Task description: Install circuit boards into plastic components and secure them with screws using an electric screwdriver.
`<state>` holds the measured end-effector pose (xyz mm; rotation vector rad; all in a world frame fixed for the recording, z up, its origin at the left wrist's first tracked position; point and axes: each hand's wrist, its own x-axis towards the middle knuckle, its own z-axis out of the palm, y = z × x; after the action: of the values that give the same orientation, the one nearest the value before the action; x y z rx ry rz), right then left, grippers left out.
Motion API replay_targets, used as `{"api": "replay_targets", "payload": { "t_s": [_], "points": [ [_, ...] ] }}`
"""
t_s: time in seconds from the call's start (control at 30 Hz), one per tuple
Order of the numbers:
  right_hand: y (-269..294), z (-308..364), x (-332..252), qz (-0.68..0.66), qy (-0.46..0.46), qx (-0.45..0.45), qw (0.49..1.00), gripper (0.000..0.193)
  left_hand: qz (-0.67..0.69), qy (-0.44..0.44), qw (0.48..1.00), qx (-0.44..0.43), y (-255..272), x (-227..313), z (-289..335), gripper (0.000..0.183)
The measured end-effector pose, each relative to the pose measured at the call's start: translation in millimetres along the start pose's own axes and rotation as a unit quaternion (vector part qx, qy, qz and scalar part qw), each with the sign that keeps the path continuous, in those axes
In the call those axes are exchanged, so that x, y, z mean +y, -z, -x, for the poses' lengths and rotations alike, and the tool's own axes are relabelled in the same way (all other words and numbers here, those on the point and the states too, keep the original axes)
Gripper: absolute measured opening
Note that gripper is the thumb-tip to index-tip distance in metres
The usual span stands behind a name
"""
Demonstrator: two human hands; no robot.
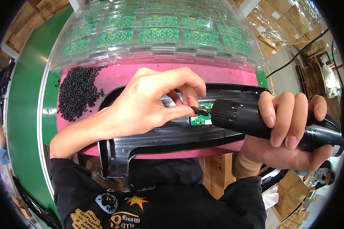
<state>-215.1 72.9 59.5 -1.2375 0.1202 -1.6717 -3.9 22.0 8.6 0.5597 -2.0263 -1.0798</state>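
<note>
My right hand [284,122] is wrapped around a black electric screwdriver [240,118], held nearly level and pointing left. At its tip, the thumb and fingertips of my left hand [153,99] pinch what look like small black screws [198,111]. Just beneath the tip lies a green circuit board [199,120], partly covered by the screwdriver and my fingers. The board sits inside a long, curved black plastic housing [160,139], which spans the work surface in front of me. My left forearm crosses the housing's left end.
A heap of small black screws [78,93] lies on the pink mat [114,74] at the left. Behind stand stacked clear plastic trays [156,47] of green circuit boards. A black cable [298,53] hangs at the right. Cardboard boxes [219,171] stand below the table edge.
</note>
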Motion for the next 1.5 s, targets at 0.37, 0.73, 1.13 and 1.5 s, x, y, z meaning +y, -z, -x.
{"api": "replay_targets", "payload": {
  "t_s": [0.37,0.73,1.13,1.5],
  "points": [
    [20.9,3.3,15.4,-0.006,-0.043,-0.054,0.998,0.049,-0.184,-0.148,0.972,0.006,-5.3,-9.6,0.3,0.022],
    [35.7,6.5,13.4,0.011,-0.05,-0.09,0.995,0.052,-0.371,-0.192,0.908,-0.02,-9.0,-11.9,2.2,0.021],
    [80.7,2.8,-1.4,0.172,-0.094,0.056,0.979,0.044,-0.249,-0.115,0.951,-0.143,-15.4,-27.5,3.7,0.019],
    [85.2,6.3,5.5,0.209,-0.103,0.083,0.969,0.045,-0.255,-0.089,0.938,-0.219,-14.9,-29.6,7.5,0.017]
  ]
}}
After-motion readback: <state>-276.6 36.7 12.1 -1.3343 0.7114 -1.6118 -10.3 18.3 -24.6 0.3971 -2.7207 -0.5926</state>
